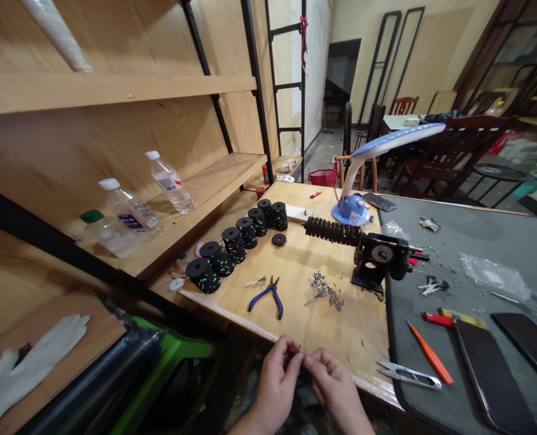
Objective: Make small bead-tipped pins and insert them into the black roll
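Some tiny reddish bit [292, 348] is kinda pinched in the fingertips of the left hand [275, 380] by the wooden table's [325, 329] front edge, the right hand's [334, 383] fingers are bunched together right beside it (can't tell on what), and blue-handled pliers [272, 288] are parked just beyond.

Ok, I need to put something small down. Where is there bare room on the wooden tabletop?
The wooden tabletop looks bare between the loose black disc and the blue-handled pliers, and nearly so between the bead pile and the near edge. It's crowded along the left, where black spools stand close together.
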`<state>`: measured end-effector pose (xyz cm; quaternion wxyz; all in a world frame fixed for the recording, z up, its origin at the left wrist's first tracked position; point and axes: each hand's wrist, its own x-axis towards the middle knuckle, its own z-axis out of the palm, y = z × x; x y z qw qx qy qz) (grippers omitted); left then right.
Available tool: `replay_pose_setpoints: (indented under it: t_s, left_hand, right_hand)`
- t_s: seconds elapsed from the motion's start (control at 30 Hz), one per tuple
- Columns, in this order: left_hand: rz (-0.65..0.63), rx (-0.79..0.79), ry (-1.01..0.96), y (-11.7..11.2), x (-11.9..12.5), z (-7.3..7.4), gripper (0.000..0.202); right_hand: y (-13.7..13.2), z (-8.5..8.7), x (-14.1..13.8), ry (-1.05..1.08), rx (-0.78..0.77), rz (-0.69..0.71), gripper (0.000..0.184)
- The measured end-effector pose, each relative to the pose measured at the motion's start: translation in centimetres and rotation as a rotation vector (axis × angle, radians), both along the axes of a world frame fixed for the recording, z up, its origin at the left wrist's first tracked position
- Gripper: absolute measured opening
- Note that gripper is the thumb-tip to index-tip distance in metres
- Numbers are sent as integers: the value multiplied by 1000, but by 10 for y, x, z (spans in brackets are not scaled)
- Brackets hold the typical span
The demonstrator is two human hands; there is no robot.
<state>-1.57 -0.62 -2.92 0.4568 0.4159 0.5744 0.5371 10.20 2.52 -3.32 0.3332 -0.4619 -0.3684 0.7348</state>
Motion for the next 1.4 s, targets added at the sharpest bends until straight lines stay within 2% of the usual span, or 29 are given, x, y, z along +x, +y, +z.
replay_pose_setpoints:
  t_s: [0.2, 0.6, 0.83, 1.2, 1.4]
  left_hand:
    - [-66, 43, 156, -2, -3, 4, 16]
    - [-158, 22, 186, -3, -1, 2, 16]
    - [-116, 14, 235, -1, 1, 6, 15]
    - [-92, -2, 267, 7, -4, 11, 10]
    - [-143, -26, 159, 13, -13, 18, 14]
  right_hand:
    - [4, 2, 3, -29, 47, -17, 58]
    - [5, -1, 7, -16, 72, -40, 55]
    - [7, 0, 8, -38, 104, -38, 56]
    - [16, 3, 19, -105, 193, 103, 54]
    - [20, 5, 25, -207, 282, 233, 40]
